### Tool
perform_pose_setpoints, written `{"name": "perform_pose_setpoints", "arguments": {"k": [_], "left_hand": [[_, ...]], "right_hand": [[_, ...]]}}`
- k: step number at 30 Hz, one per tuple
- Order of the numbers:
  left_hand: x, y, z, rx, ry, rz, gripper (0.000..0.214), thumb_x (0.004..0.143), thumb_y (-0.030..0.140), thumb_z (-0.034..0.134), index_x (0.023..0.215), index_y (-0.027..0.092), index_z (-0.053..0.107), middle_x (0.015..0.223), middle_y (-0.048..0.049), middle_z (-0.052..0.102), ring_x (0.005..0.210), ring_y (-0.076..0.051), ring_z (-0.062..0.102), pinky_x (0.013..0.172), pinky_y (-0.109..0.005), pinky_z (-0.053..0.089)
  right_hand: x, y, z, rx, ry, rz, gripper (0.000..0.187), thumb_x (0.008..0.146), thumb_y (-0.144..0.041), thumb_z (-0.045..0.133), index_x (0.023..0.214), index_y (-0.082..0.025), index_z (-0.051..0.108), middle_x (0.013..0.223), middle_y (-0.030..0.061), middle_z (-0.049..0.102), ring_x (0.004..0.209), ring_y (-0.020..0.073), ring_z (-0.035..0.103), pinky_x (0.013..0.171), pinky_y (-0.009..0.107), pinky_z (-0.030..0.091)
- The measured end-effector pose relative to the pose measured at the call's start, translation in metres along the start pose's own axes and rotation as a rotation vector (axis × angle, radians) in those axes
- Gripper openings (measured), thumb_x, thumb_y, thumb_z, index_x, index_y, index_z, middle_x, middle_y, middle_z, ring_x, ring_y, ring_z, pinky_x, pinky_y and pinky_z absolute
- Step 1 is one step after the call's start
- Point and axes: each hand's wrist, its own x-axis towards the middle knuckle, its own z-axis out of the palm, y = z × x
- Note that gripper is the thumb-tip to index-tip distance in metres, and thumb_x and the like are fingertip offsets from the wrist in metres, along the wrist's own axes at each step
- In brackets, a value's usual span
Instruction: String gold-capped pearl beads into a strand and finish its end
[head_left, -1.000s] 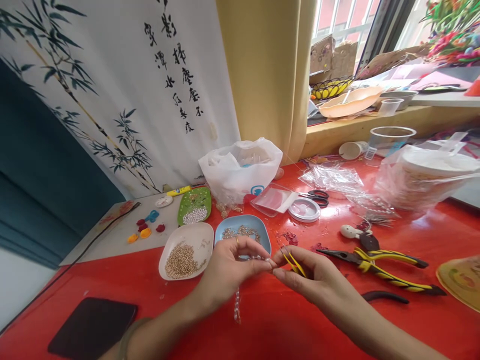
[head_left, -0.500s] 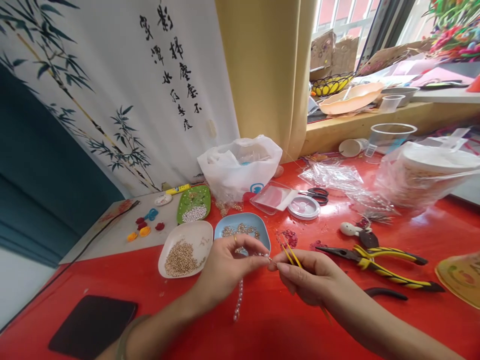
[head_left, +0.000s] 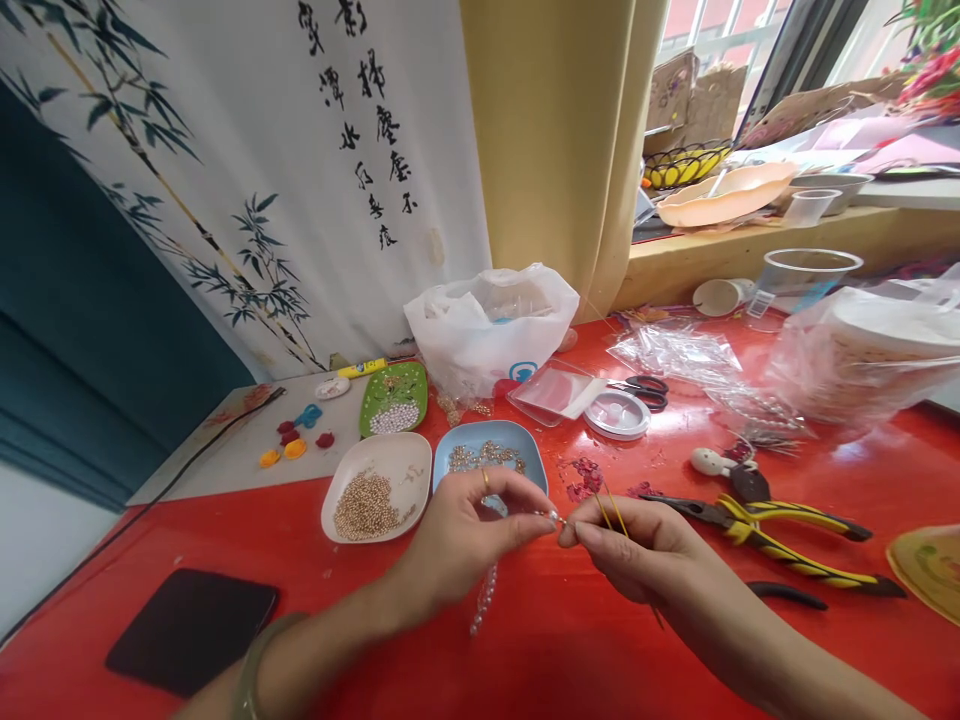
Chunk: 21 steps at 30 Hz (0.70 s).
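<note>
With your left hand [head_left: 459,545] you are pinching part of a bead strand [head_left: 486,602] between thumb and finger, its tail trailing below over the red table [head_left: 570,640]. Your right hand [head_left: 637,545] is gripping yellow tweezers [head_left: 617,512]; whether its fingertips are also pinching the strand, you cannot tell. A dark flat device [head_left: 191,630] is lying near the table's left edge, a plastic bag [head_left: 480,345] standing by the far edge.

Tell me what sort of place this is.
Likely a beadwork corner, perhaps at home: a bead strand hangs below the left hand, a white tray holds small gold beads, and yellow-and-black pliers lie on the red table.
</note>
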Motion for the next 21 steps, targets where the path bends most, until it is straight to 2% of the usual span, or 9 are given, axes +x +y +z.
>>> {"name": "perform_pose_setpoints", "arguments": {"k": [4, 8, 15, 21], "left_hand": [[-0.001, 0.001, 0.0, -0.036, -0.023, 0.106, 0.005, 0.065, 0.021, 0.066, 0.067, 0.017, 0.064, 0.064, 0.0, 0.058, 0.061, -0.01, 0.052, 0.055, -0.021, 0.04], [-0.002, 0.003, -0.001, -0.05, -0.061, 0.188, 0.004, 0.065, 0.019, 0.067, 0.066, 0.016, 0.065, 0.066, -0.0014, 0.059, 0.065, -0.011, 0.052, 0.057, -0.022, 0.04], [-0.003, 0.007, -0.002, 0.013, -0.092, 0.185, 0.005, 0.067, 0.021, 0.065, 0.068, 0.015, 0.065, 0.067, -0.002, 0.059, 0.064, -0.011, 0.051, 0.056, -0.023, 0.039], [-0.004, 0.01, -0.002, 0.043, -0.095, 0.185, 0.005, 0.067, 0.021, 0.065, 0.068, 0.016, 0.065, 0.067, -0.0019, 0.059, 0.064, -0.011, 0.052, 0.059, -0.023, 0.04]], "right_hand": [[-0.001, 0.003, -0.002, 0.063, -0.042, 0.009, 0.032, 0.07, -0.047, 0.06, 0.069, -0.015, 0.057, 0.047, -0.0084, 0.027, 0.044, 0.0051, 0.017, 0.041, 0.022, 0.01], [0.001, 0.008, -0.002, 0.165, -0.137, 0.064, 0.033, 0.067, -0.048, 0.062, 0.07, -0.015, 0.059, 0.045, -0.0096, 0.025, 0.04, 0.0039, 0.014, 0.039, 0.022, 0.008], [0.003, 0.011, -0.002, 0.167, -0.099, 0.091, 0.037, 0.064, -0.051, 0.063, 0.067, -0.015, 0.058, 0.044, -0.0099, 0.025, 0.04, 0.0038, 0.013, 0.039, 0.022, 0.007], [0.0, 0.008, -0.001, 0.167, -0.129, 0.099, 0.035, 0.067, -0.049, 0.062, 0.063, -0.015, 0.053, 0.044, -0.01, 0.023, 0.041, 0.0046, 0.012, 0.04, 0.022, 0.007]]}}
